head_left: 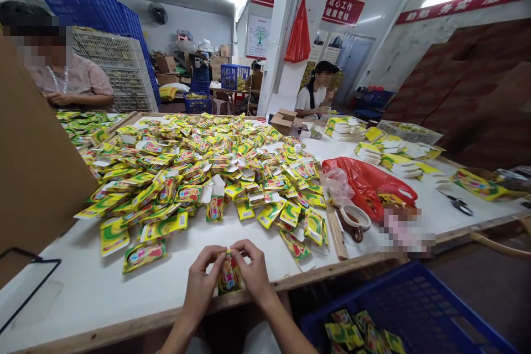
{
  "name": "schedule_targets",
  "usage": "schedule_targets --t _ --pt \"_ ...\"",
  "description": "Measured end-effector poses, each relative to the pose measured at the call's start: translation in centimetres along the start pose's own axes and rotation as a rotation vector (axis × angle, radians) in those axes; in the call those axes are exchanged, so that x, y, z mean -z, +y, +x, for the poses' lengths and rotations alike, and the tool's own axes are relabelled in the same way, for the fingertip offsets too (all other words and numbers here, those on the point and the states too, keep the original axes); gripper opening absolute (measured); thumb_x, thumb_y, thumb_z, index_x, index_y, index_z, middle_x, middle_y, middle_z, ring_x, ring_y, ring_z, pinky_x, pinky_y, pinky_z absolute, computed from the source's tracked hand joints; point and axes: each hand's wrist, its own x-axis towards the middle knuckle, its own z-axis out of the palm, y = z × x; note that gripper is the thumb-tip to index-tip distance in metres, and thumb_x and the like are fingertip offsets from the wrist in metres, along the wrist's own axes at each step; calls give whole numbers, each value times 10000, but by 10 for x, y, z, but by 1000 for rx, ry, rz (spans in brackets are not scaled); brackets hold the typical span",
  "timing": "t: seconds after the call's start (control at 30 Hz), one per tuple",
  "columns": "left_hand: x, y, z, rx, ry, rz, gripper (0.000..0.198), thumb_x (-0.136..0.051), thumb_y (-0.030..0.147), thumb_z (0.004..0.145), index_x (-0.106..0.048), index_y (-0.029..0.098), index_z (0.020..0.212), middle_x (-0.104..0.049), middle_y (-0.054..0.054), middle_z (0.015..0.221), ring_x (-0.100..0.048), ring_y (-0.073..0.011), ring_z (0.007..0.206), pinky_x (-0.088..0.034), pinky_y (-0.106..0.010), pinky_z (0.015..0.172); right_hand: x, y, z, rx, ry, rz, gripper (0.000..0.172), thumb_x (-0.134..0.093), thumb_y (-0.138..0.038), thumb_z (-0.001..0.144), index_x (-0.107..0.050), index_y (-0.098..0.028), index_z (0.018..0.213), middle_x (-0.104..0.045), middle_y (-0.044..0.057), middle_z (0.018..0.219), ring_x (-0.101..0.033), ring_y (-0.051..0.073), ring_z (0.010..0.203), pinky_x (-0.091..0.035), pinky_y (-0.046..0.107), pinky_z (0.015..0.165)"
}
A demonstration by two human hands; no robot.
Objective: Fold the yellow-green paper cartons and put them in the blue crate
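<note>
A small yellow-green printed carton (pixel 229 275) stands at the table's front edge between my two hands. My left hand (pixel 206 268) pinches the carton's top from the left, thumb and forefinger closed on it. From the right, my right hand (pixel 251 265) grips the same top edge, its fingertips almost meeting the left ones. Just beyond my hands spreads a large heap of similar cartons (pixel 194 193), several with white flaps sticking open. What is inside the held carton is hidden.
A wooden strip (pixel 336 232) bounds the heap on the right, beside a brown cup (pixel 352 221) and a red plastic bag (pixel 360 182). Scissors (pixel 458 204) lie farther right. A blue basket (pixel 415 304) with cartons stands below the edge. Brown cardboard (pixel 37 177) rises at left. Two people sit across.
</note>
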Motion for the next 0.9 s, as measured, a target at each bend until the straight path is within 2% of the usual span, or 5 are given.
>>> schedule_targets --t 0.23,0.33,0.43,0.53,0.9 --pt "3 -4 -2 -16 -32 -4 171 -599 336 796 -673 192 850 -666 -52 858 -644 -200 831 -533 -303 748 -1 6 -3 -19 -17 45 86 -609 -239 820 -677 -187 830 -683 39 816 -643 181 791 -501 276 701" --pt "2 -5 -5 33 -126 -17 213 -593 340 807 -637 203 965 -669 -58 954 -646 -202 862 -531 -313 777 -2 4 -4 -24 -23 45 89 -597 -246 826 -665 -190 841 -679 32 806 -646 181 772 -506 278 700" --pt "0 -6 -7 67 -194 -45 281 -573 335 825 -582 216 1080 -654 -68 1073 -640 -208 925 -520 -324 819 -1 1 -8 -32 -88 20 119 -541 -240 861 -633 -200 924 -677 30 858 -650 173 777 -506 262 680" --pt "0 -4 -9 64 -193 -63 284 -559 334 834 -567 213 1090 -652 -67 1090 -633 -211 947 -509 -326 840 -1 -3 -11 -4 -129 -30 154 -495 -217 882 -603 -208 991 -672 36 921 -646 169 806 -501 255 687" --pt "0 -7 -12 43 -146 -44 249 -539 337 840 -564 189 1039 -650 -71 1069 -629 -203 912 -504 -318 821 -5 1 -16 46 -117 -122 158 -448 -169 896 -579 -194 981 -652 35 927 -616 160 870 -461 252 765"
